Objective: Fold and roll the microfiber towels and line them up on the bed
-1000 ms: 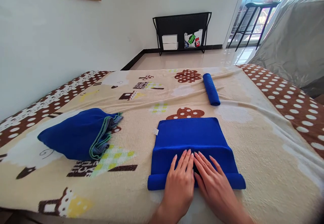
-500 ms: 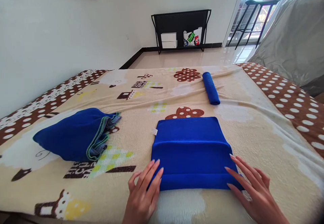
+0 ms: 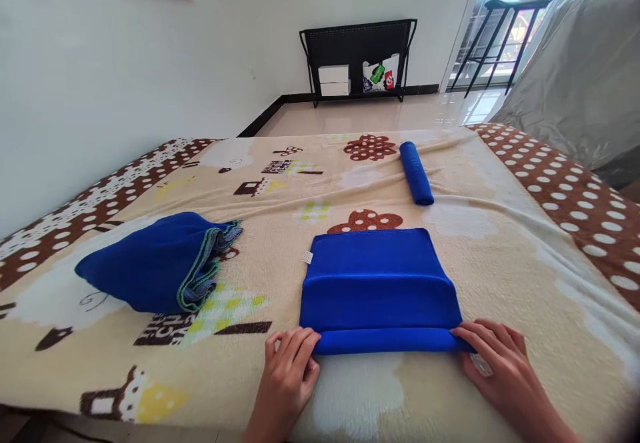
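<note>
Your left hand (image 3: 287, 376) and right hand (image 3: 500, 363) sit well apart, one at each end of the near rolled edge of the blue towel (image 3: 377, 283), which lies flat on the bed (image 3: 505, 256) right in front of you. The left fingers curl against the roll's left end and the right fingers lie over its right end. Both thumbs are tucked out of sight, so you cannot tell whether either hand pinches the cloth or only presses on it. Your wrists are cut off by the lower edge of the view. A small white tag (image 3: 308, 257) shows at the towel's far left corner, its print too small to read. To your left, a stack of blue cloths (image 3: 150, 263) rests on the bed, and their green-trimmed edges are too bunched to count. A rolled blue towel (image 3: 416, 173) lies farther off, near the bed's far edge. Beyond the bed, a black rack (image 3: 357, 46) stands against the wall, holding white boxes (image 3: 335, 79) and a bag (image 3: 381, 76) whose markings are illegible. A grey cover (image 3: 580, 76) hides whatever stands at the right.
</note>
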A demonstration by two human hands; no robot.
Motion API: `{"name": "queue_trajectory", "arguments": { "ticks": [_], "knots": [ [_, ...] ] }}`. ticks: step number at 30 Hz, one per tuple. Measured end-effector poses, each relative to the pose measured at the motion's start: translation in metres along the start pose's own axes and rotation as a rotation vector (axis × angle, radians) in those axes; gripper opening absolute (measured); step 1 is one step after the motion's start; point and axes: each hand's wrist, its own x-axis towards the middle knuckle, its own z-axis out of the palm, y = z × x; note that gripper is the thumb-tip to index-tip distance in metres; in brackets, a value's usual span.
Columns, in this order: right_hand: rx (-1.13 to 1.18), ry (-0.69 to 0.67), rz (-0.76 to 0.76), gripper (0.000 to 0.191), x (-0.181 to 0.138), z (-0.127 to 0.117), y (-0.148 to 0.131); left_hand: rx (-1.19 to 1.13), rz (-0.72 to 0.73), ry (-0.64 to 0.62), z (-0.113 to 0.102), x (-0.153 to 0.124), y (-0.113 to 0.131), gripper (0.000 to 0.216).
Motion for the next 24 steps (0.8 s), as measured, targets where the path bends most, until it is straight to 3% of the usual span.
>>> {"name": "queue_trajectory", "arguments": {
  "ticks": [6, 9, 12, 14, 16, 19, 21, 24],
  "knots": [
    [0.035, -0.119, 0.002, 0.016, 0.005, -0.024, -0.017, -0.023, -0.013, -0.156, -0.023, -0.002, 0.004, 0.036],
    [-0.001, -0.120, 0.038, 0.014, -0.002, -0.024, -0.024, -0.027, -0.036, -0.227, -0.026, -0.012, 0.001, 0.035],
    [-0.097, 0.007, 0.152, 0.021, -0.001, -0.013, -0.040, 0.072, -0.076, -0.144, -0.014, -0.011, 0.012, 0.037],
    [-0.093, 0.090, 0.150, 0.029, 0.007, -0.003, -0.060, 0.101, -0.077, -0.038, 0.001, -0.003, 0.032, 0.037],
    [-0.001, 0.105, 0.024, 0.038, 0.019, 0.007, -0.083, 0.036, 0.008, 0.004, 0.017, 0.007, 0.056, 0.038],
    [0.087, 0.036, -0.161, 0.044, 0.030, 0.017, -0.102, -0.029, 0.197, -0.074, 0.033, 0.017, 0.075, 0.041],
    [0.038, -0.015, -0.152, 0.048, 0.028, 0.018, -0.096, 0.049, 0.229, -0.151, 0.033, 0.014, 0.065, 0.043],
    [-0.055, -0.057, -0.023, 0.062, 0.013, 0.012, -0.071, 0.198, 0.129, -0.209, 0.020, -0.001, 0.028, 0.051]
  ]
}}
